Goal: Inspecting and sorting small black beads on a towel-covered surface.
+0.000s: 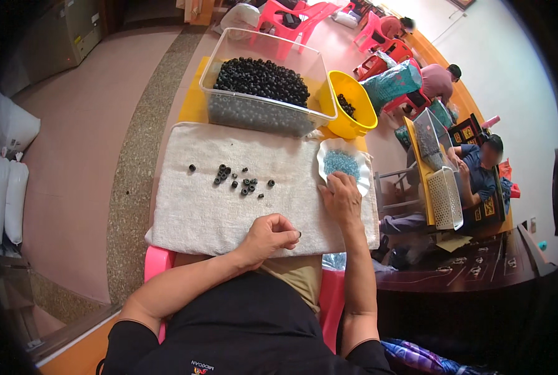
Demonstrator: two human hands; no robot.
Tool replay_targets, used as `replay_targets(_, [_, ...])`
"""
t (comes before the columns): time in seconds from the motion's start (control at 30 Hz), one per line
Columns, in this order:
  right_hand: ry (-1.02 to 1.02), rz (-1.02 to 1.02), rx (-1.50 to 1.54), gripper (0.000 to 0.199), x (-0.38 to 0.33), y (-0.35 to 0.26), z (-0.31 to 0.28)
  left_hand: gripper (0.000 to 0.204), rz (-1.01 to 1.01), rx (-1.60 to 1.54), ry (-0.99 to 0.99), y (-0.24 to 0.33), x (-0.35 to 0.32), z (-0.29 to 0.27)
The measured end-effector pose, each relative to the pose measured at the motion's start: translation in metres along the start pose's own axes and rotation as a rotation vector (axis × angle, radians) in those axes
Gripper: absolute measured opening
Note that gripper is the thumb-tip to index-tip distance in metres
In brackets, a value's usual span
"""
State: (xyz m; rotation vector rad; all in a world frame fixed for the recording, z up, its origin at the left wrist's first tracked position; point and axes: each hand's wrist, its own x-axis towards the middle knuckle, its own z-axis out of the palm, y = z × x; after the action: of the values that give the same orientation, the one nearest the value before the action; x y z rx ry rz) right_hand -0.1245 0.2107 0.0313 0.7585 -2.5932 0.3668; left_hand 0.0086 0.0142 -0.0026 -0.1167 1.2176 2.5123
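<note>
My left hand (pixel 269 239) is closed over the near edge of a pale towel (pixel 197 219). Between its thumb and forefinger sits a small black cap-like piece (pixel 299 234), mostly covered by the fingers. My right hand (pixel 342 199) reaches into a white dish (pixel 364 182) with a wavy rim. Small clear-blue pieces (pixel 341 162) fill the dish, and my fingertips are bent together among them; whatever they pinch is hidden. Several loose black pieces (pixel 246 187) lie scattered in the middle of the towel.
Behind the towel stands a clear plastic bin (pixel 260 115) heaped with black pieces. A yellow bowl (pixel 357 128) with a few more is beside it. To the right, a person (pixel 482 169) sits near a white perforated basket (pixel 446 200). White sacks (pixel 7 200) stand at far left.
</note>
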Motion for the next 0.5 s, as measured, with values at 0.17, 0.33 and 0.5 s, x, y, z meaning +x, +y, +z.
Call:
replay_targets(0.17, [0.039, -0.009, 0.026, 0.029, -0.0004, 0.0003, 0.0004, 0.010, 0.000, -0.030, -0.004, -0.0008, -0.0002, -0.0002])
replay_targets(0.33, [0.010, -0.019, 0.042, 0.029, 0.0019, -0.0019, -0.0030, 0.011, -0.014, -0.028, 0.002, -0.0012, 0.0005, -0.0008])
replay_targets(0.5, [-0.027, 0.004, 0.034, 0.030, 0.0005, -0.0029, -0.0048, 0.010, -0.005, -0.021, 0.002, -0.0012, 0.0007, -0.0005])
